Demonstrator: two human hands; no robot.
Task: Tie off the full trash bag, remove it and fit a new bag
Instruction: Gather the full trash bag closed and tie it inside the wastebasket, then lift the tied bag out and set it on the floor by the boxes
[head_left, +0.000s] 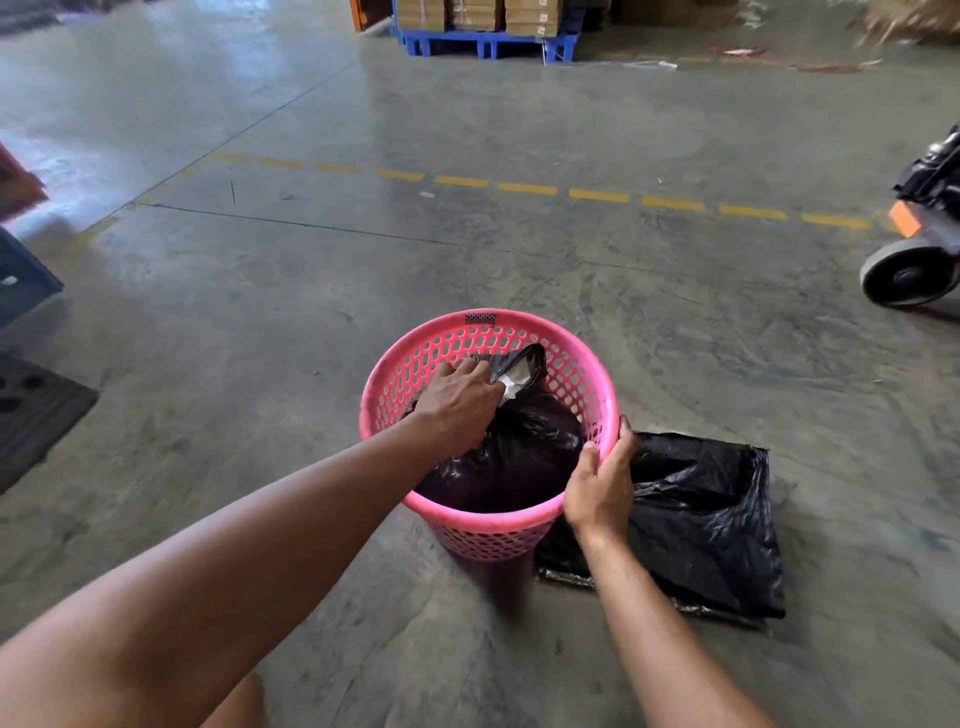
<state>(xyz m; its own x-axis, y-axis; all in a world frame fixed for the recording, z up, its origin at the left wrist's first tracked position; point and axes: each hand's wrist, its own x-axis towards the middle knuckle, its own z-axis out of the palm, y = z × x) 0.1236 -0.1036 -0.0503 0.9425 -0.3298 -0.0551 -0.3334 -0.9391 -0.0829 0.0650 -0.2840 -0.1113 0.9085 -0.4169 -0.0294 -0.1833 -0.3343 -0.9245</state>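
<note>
On the concrete floor nearest the person, the right hand is clamped on the near-right rim of the pink basket, thumb inside and fingers outside, steadying it. Just beside that hand, on the floor and touching the basket's base on the right, lies the folded new bag — thin black film, flat, unopened. Inside the basket sits the full trash bag, dark and rounded, filling the lower bin, its gathered neck rising toward the far rim with a pale inner face showing. The left hand reaches into the basket with fingers closed on the film at the base of that neck; whether a knot is already made cannot be told. Handling judgement: the bag is soft, slick film that will stretch or tear if pinched at a single thin point, so the hold belongs on the bunched neck, where many layers are gathered — not on the taut side wall. The load looks moderate rather than heavy, but the basket is light perforated plastic and would likely lift with the bag unless the rim is held down. The new bag will be limp and clingy; its mouth edge is the place to grip for opening. Farther off are a dashed yellow line, a pallet jack at right, and a blue pallet carrying cartons.
</note>
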